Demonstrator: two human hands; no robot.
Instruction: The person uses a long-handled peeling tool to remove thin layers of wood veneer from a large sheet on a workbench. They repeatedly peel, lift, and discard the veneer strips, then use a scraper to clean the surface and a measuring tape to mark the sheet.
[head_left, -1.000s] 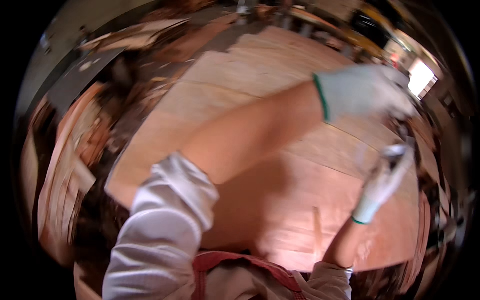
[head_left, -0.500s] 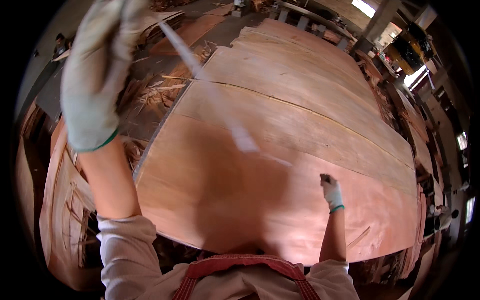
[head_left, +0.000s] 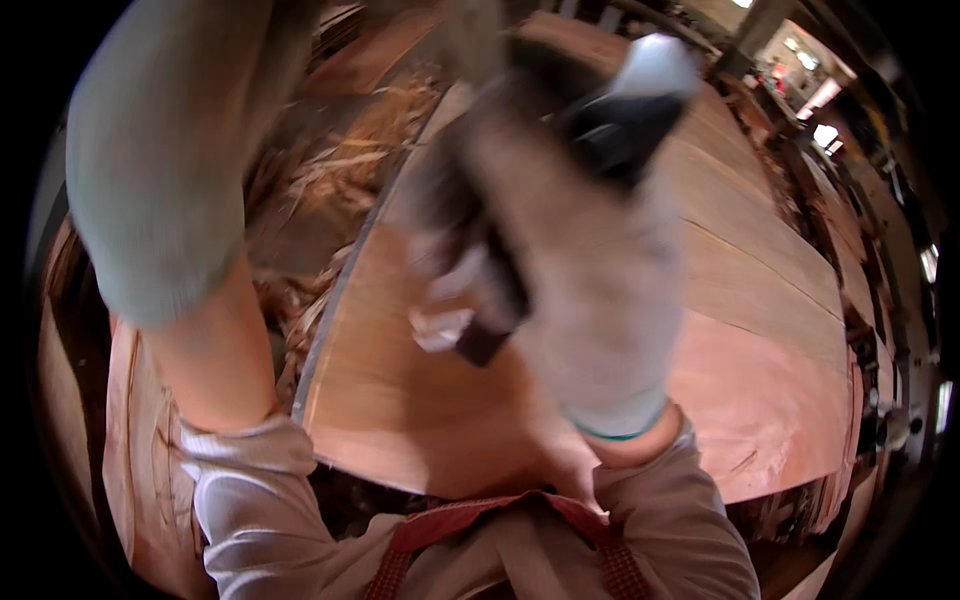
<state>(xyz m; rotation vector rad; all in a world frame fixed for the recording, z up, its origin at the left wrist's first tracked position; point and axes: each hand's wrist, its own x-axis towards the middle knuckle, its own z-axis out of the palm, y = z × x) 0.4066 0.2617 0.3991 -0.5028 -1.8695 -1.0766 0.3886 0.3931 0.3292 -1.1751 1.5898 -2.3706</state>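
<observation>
My right hand [head_left: 590, 270], in a soiled white knit glove with a green cuff edge, is raised close to the camera and blurred. Its fingers are closed around a dark tool [head_left: 620, 130] with a pale, shiny end; its exact kind is smeared. A whitish scrap [head_left: 440, 328] shows below the fingers beside a dark squared end of something. My left hand [head_left: 165, 150], gloved likewise, is lifted at the upper left, and its fingers run out of the picture. Beneath both hands lie broad wood veneer sheets [head_left: 760, 390].
Torn veneer scraps [head_left: 350, 170] litter the floor left of the sheets. More veneer [head_left: 135, 450] leans or lies at the lower left. A pillar [head_left: 755, 45] stands at the far right, with further stacked wood along the right side.
My right hand has risen from low over the sheets to just before the camera. My left hand has come nearer and higher. The long translucent strip that crossed the sheets no longer shows there.
</observation>
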